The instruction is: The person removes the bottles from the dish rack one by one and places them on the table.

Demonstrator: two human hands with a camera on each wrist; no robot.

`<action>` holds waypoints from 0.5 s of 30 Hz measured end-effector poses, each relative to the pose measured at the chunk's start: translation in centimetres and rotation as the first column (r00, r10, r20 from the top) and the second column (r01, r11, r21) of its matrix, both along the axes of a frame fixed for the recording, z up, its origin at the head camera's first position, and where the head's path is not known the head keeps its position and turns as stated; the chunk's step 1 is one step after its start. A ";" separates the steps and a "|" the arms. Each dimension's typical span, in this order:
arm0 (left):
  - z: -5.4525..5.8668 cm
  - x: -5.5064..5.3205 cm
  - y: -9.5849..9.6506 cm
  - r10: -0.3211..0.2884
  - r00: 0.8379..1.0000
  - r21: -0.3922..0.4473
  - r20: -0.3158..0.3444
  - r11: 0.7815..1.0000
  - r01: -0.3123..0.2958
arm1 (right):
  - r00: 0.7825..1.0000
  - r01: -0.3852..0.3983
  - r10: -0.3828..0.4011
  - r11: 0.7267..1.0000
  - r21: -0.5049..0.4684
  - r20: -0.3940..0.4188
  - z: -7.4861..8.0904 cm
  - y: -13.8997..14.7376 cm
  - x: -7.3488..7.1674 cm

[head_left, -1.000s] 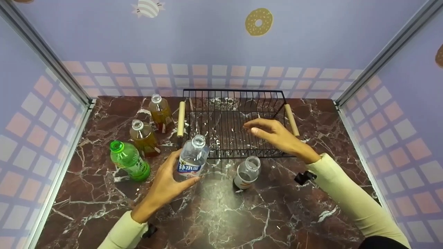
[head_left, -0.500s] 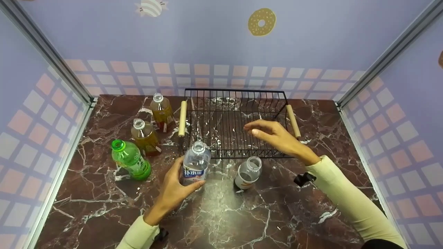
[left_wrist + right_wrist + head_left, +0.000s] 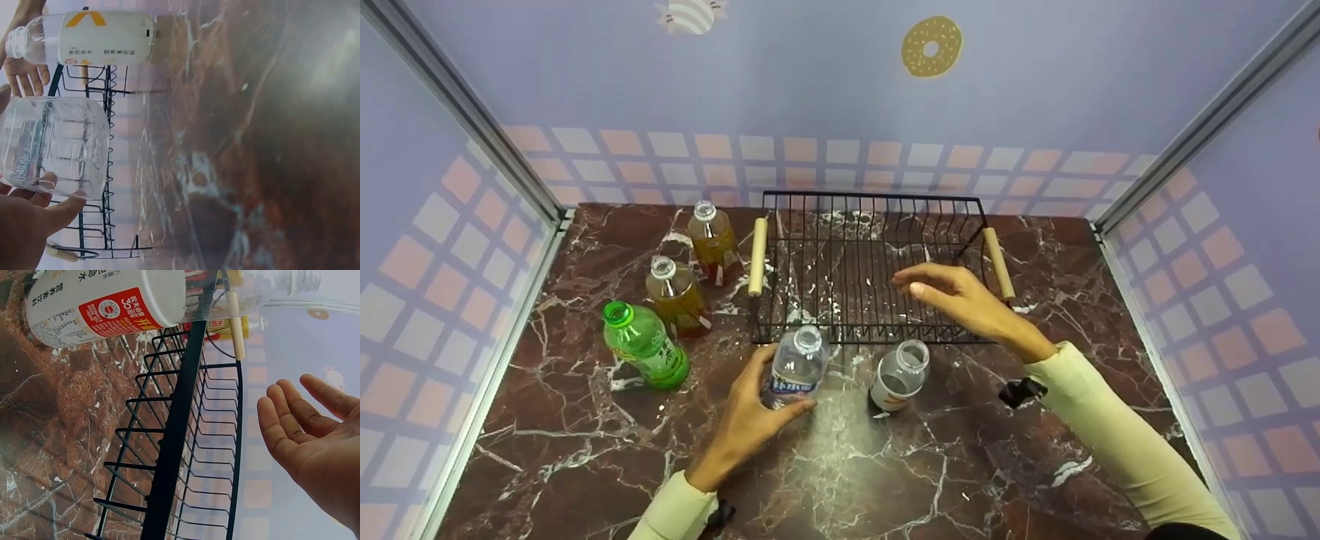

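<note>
My left hand [image 3: 754, 412] grips a clear, capless plastic bottle [image 3: 799, 364] with a blue label, thumb on one side and fingers round the other. In the left wrist view the base of this bottle [image 3: 84, 149] is off the tabletop. Right of it a second clear bottle [image 3: 896, 382], white-labelled and capless, stands on the table before a black wire basket [image 3: 885, 325]. My right hand [image 3: 960, 296] hovers above the basket's right part; its fingers [image 3: 281, 422] are loosely bent and hold nothing.
On the left stand a green bottle [image 3: 649, 349] and two bottles of amber drink, the nearer bottle [image 3: 679, 300] and the farther bottle [image 3: 712, 244]. The basket has wooden handles, a left handle [image 3: 757, 256] and a right handle [image 3: 998, 264]. Patterned walls enclose the dark marbled table [image 3: 847, 480].
My left hand has carried the blue-labelled bottle right and toward me, closer to the white-labelled bottle. The right hand stays almost in place over the basket. The view has shifted slightly.
</note>
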State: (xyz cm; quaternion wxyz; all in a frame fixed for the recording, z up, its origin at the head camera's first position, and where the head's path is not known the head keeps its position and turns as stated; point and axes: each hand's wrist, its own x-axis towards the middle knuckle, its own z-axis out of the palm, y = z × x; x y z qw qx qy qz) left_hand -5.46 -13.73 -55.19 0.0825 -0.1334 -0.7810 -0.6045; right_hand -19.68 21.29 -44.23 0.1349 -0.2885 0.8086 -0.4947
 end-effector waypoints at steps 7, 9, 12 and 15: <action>-1.0 0.1 1.3 -0.026 0.998 0.047 0.059 0.999 0.023 | 1.000 0.006 -0.006 1.000 0.002 0.006 -0.2 0.1 0.1; -1.2 0.1 1.6 -0.027 0.997 0.039 0.070 0.999 0.024 | 1.000 0.006 -0.006 1.000 0.000 0.006 -0.3 0.1 0.2; -1.5 0.0 2.0 -0.022 0.997 0.012 0.079 1.000 0.021 | 1.000 0.009 -0.008 1.000 -0.004 0.016 -0.4 0.1 0.2; -1.7 -0.2 2.5 -0.048 0.995 0.028 0.088 0.999 0.045 | 1.000 0.012 -0.012 1.000 0.001 0.023 -0.6 0.1 0.3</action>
